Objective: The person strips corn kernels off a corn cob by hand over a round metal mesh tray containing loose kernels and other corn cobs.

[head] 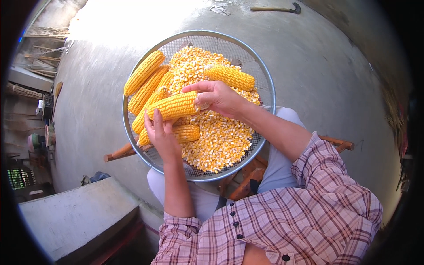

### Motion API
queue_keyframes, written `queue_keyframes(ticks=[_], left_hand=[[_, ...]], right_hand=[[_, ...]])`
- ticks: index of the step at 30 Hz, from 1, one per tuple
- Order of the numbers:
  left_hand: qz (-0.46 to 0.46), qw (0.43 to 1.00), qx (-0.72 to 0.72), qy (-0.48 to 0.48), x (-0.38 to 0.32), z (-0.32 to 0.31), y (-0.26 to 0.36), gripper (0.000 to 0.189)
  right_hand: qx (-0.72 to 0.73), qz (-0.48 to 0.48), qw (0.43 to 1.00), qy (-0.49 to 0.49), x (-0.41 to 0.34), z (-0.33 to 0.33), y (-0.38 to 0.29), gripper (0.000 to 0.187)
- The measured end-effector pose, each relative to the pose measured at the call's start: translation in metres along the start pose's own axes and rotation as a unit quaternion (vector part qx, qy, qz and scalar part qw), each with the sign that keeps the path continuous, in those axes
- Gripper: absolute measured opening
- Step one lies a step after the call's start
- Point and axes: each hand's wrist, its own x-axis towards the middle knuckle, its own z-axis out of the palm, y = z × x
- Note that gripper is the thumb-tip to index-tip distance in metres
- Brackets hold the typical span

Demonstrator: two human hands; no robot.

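My left hand (162, 131) grips one end of an ear of corn (174, 106), thumb on top, above a round mesh sieve with a metal rim (273, 96). At the ear's other end is my right hand (218, 99), its thumb and fingers around the tip. Loose yellow and white kernels (215, 142) cover much of the mesh. Several whole ears (144, 73) lie along the sieve's left side. Another ear (232, 77) rests on the kernels beyond my right hand, and one more (186, 133) sits partly hidden behind my left hand.
The sieve rests over my knees and a wooden frame (121, 153). A pale ledge (79, 212) stands at lower left. On the concrete floor (318, 82) lies a hooked blade with a wooden handle (273, 9). Sticks and containers (49, 135) line the left side.
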Motion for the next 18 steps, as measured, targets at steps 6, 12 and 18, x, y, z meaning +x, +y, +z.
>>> queue_keyframes(ticks=[6, 12, 18], left_hand=[[-0.053, 0.991, -0.124, 0.012, 0.027, -0.016, -0.004, 0.044], [-0.019, 0.989, -0.149, 0.002, 0.031, -0.014, 0.000, 0.054], [-0.094, 0.969, -0.217, -0.076, 0.037, -0.014, -0.016, 0.047]], right_hand=[[-0.052, -0.048, 0.996, -0.055, 0.001, 0.010, 0.007, 0.062], [0.016, 0.124, 0.992, -0.021, -0.002, 0.012, 0.003, 0.055], [0.027, 0.115, 0.991, -0.058, 0.002, 0.017, 0.019, 0.029]])
